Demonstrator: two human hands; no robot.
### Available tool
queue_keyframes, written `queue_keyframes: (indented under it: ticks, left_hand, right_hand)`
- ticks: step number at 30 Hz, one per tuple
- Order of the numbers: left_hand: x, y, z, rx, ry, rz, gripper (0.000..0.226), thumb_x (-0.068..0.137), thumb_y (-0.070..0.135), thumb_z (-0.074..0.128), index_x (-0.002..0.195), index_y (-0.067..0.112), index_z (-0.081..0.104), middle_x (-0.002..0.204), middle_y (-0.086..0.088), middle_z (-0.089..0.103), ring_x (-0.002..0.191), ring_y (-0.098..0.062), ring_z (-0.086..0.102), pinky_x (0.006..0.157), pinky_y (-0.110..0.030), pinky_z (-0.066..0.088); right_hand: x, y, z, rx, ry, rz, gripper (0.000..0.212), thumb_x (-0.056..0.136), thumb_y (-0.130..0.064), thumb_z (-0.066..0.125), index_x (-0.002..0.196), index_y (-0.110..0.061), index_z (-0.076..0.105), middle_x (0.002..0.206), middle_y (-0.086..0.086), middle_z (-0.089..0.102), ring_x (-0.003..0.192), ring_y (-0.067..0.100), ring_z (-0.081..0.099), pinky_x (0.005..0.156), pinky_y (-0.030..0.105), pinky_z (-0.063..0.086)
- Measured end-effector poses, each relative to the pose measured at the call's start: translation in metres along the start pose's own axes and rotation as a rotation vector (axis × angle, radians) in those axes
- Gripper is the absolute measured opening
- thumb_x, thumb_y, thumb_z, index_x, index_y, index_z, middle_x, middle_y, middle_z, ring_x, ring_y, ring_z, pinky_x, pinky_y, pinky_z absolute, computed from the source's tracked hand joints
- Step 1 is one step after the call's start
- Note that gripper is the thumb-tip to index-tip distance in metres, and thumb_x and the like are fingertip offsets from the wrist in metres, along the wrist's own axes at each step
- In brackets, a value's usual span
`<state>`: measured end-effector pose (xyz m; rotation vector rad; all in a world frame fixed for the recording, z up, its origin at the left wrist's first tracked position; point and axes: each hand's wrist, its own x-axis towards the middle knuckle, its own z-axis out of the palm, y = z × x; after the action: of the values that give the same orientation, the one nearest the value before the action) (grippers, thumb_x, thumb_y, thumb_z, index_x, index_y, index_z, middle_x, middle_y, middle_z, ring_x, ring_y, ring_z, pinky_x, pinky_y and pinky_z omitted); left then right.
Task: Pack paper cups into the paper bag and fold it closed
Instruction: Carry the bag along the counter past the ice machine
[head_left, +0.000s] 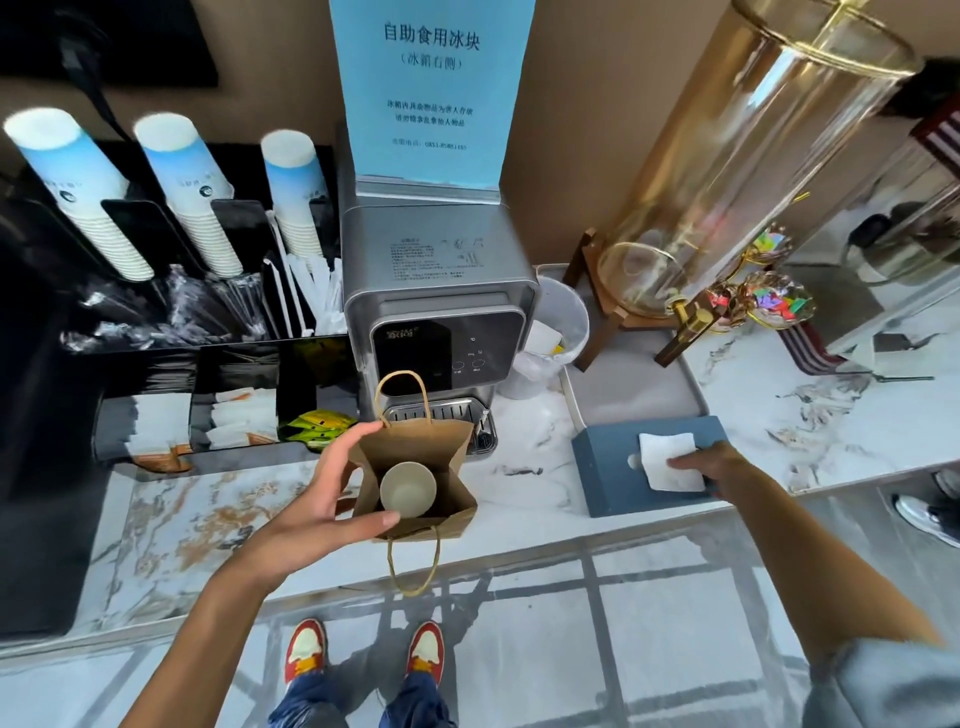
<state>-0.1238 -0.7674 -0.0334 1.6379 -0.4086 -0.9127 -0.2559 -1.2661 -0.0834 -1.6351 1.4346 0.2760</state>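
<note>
A brown paper bag (447, 452) with twine handles stands open on the marble counter in front of the water dispenser. One paper cup (408, 490) sits upright inside it, mouth up. My left hand (322, 499) grips the bag's left rim, thumb on the near edge and fingers on the far edge. My right hand (711, 467) rests on a white tissue (667, 460) sticking out of a blue tissue box (613, 467) to the right. Three stacks of blue-and-white paper cups (192, 192) lean in a black holder at the back left.
A silver water dispenser (436, 301) stands right behind the bag. A glass drink dispenser (727, 171) on a wooden stand and a grey tray (639, 395) sit to the right. The black organiser (208, 405) holds straws, napkins and sachets. The counter edge runs just below the bag.
</note>
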Motion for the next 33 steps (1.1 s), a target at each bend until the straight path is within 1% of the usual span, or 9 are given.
queue_keyframes:
  ticks: [4,7,10,12,15,20,25,29,33]
  left_hand:
    - [0.0,0.002,0.0,0.015,-0.005,-0.002,0.096,0.069,0.043,0.084,0.142,0.061,0.024,0.144,0.047,0.019,0.142,0.0,0.011,0.12,-0.041,0.019]
    - [0.002,0.003,0.002,0.02,0.002,0.001,0.095,0.072,0.04,0.084,0.141,0.061,0.023,0.145,0.045,0.017,0.142,0.0,0.009,0.116,-0.036,0.018]
    - [0.004,0.004,0.005,0.047,0.011,0.028,0.096,0.075,0.038,0.084,0.143,0.06,0.02,0.155,0.032,0.014,0.145,-0.001,0.008,0.115,-0.035,0.016]
    - [0.005,0.004,0.007,0.069,0.01,0.043,0.096,0.077,0.037,0.084,0.143,0.06,0.018,0.156,0.029,0.013,0.146,0.002,0.01,0.116,-0.035,0.016]
    - [0.006,0.002,0.011,0.124,0.017,0.073,0.094,0.079,0.035,0.083,0.142,0.06,0.017,0.154,0.029,0.012,0.137,0.023,0.011,0.116,-0.031,0.015]
    - [0.008,0.003,0.014,0.156,-0.012,0.082,0.096,0.08,0.035,0.081,0.143,0.06,0.013,0.149,0.031,0.007,0.135,0.009,0.015,0.113,-0.025,0.018]
    - [0.013,0.008,0.012,0.221,-0.068,0.09,0.106,0.078,0.037,0.08,0.149,0.051,0.002,0.143,0.024,0.009,0.139,-0.007,0.021,0.11,-0.024,0.026]
    - [0.014,0.01,0.008,0.294,-0.071,0.076,0.106,0.071,0.049,0.076,0.141,0.064,-0.003,0.141,0.028,0.007,0.137,-0.015,0.031,0.112,-0.036,0.039]
    - [0.011,0.011,0.011,0.335,-0.066,0.088,0.108,0.069,0.048,0.074,0.141,0.063,-0.005,0.139,0.03,0.005,0.133,-0.021,0.039,0.104,-0.044,0.049]
  right_hand:
    - [-0.012,-0.001,-0.005,0.09,-0.033,-0.058,0.039,0.095,-0.003,0.059,0.13,0.012,0.048,0.137,0.03,0.052,0.114,0.04,0.053,0.098,0.046,0.046]
    - [-0.037,-0.018,-0.011,0.277,-0.042,-0.154,0.016,0.099,0.003,0.047,0.115,0.005,0.047,0.124,0.03,0.051,0.097,0.035,0.054,0.074,0.034,0.054]
    - [-0.077,-0.042,-0.015,0.472,-0.14,-0.267,0.023,0.099,0.006,0.044,0.121,0.004,0.051,0.121,0.02,0.056,0.103,0.031,0.059,0.075,0.036,0.051]
    - [-0.114,-0.059,-0.011,0.525,-0.229,-0.331,0.021,0.097,0.006,0.046,0.109,-0.001,0.061,0.111,0.014,0.07,0.094,0.026,0.071,0.069,0.036,0.057]
    - [-0.177,-0.086,0.014,0.541,-0.47,-0.342,0.025,0.092,0.006,0.053,0.112,-0.003,0.064,0.11,0.016,0.075,0.095,0.032,0.075,0.067,0.03,0.061]
    - [-0.257,-0.112,0.083,0.271,-0.683,-0.33,0.019,0.089,0.003,0.061,0.105,-0.007,0.064,0.099,0.009,0.078,0.088,0.022,0.075,0.067,0.027,0.061]
    - [-0.284,-0.137,0.146,-0.626,-0.433,-0.621,0.026,0.086,-0.016,0.046,0.096,0.0,0.064,0.083,0.007,0.061,0.079,0.016,0.053,0.064,0.029,0.039]
    - [-0.276,-0.137,0.199,-0.901,-0.264,-0.654,0.027,0.095,-0.015,0.045,0.113,-0.007,0.063,0.114,0.003,0.061,0.1,0.02,0.058,0.079,0.027,0.044]
    - [-0.254,-0.128,0.241,-0.995,-0.222,-0.486,0.028,0.097,-0.011,0.045,0.119,-0.004,0.061,0.115,0.012,0.064,0.097,0.022,0.061,0.083,0.029,0.048]
